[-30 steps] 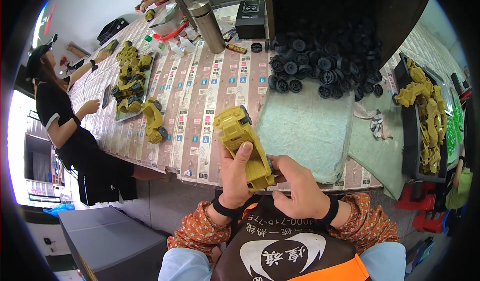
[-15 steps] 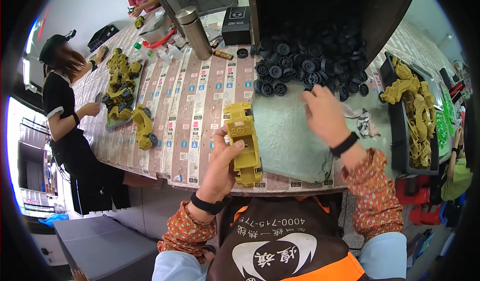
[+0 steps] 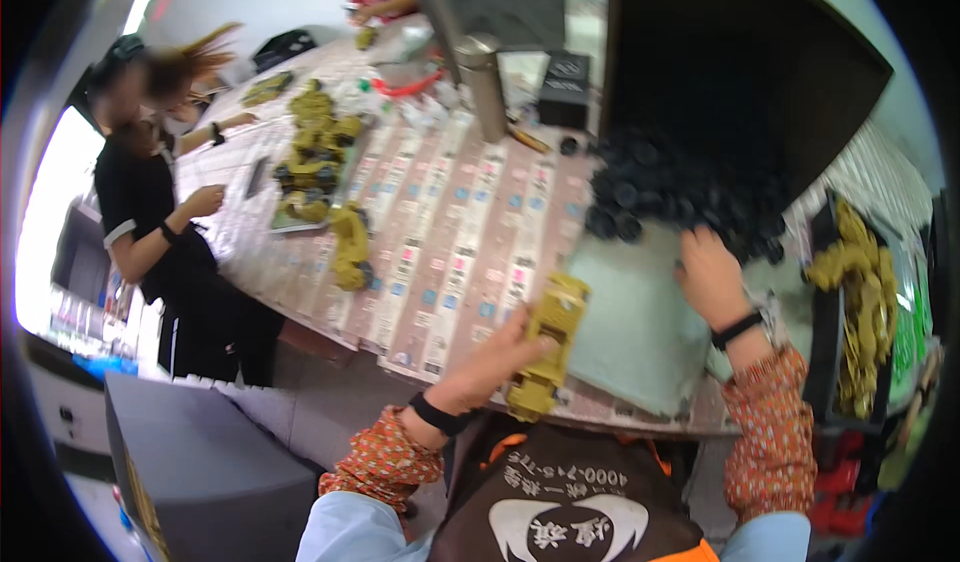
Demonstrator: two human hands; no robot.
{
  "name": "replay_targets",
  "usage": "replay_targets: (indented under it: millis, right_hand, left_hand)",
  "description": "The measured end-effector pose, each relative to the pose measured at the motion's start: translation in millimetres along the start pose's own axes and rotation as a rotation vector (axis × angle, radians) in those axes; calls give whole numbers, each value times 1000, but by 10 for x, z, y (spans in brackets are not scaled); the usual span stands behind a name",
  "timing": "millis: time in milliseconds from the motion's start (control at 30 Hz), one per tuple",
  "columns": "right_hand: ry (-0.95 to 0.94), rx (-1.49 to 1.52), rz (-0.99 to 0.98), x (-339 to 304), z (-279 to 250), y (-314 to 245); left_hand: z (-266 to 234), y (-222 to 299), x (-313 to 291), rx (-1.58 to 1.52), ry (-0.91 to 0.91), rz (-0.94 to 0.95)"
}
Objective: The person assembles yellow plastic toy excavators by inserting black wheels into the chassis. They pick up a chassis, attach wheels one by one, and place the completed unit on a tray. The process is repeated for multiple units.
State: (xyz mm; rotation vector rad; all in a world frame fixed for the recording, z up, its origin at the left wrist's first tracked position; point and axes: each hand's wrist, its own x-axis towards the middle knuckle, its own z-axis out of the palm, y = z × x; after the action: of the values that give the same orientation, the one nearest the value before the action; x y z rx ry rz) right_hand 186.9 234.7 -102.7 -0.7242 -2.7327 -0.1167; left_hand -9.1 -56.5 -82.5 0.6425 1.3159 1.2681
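Observation:
My left hand (image 3: 497, 360) is closed round an olive-yellow plastic toy truck body (image 3: 556, 327), its thumb lying across the middle. The truck body is held over the near edge of the table. My right hand (image 3: 712, 280) is at the near edge of a heap of black toy wheels (image 3: 665, 187). Its fingertips point into the wheels; blur hides whether they grip one. Under the wheels and between my hands lies a pale green sheet (image 3: 635, 317).
A dark box (image 3: 715, 52) lies open behind the wheels. At right stands a black tray (image 3: 825, 347) of yellow truck parts. Further left are more toy trucks (image 3: 318, 142), a single truck (image 3: 350, 247), a steel flask (image 3: 484, 87) and a person (image 3: 150, 202) beside the table.
The view has swung left and blurred, so the table things appear shifted right and the near ones lower. My left hand keeps the truck body; my right hand stays by the wheels.

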Motion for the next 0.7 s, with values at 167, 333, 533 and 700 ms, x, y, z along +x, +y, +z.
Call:
replay_targets:
  millis: [167, 333, 533, 700]
  right_hand:
    - [-291, 1267, 263, -5, -419, -430]
    - [-713, 1359, -128, -66, -983, -1009]
    - [-482, 1693, 247, -213, -636, -1050]
    - [28, 2064, 616, -224, -505, -1316]
  left_hand:
    - [-25, 79, 128, 295, -289, 71]
    - [-130, 22, 129, -10, -509, -241]
    - [-47, 104, -55, -658, -226, -200]
    - [-174, -105, 101, -847, -245, 102]
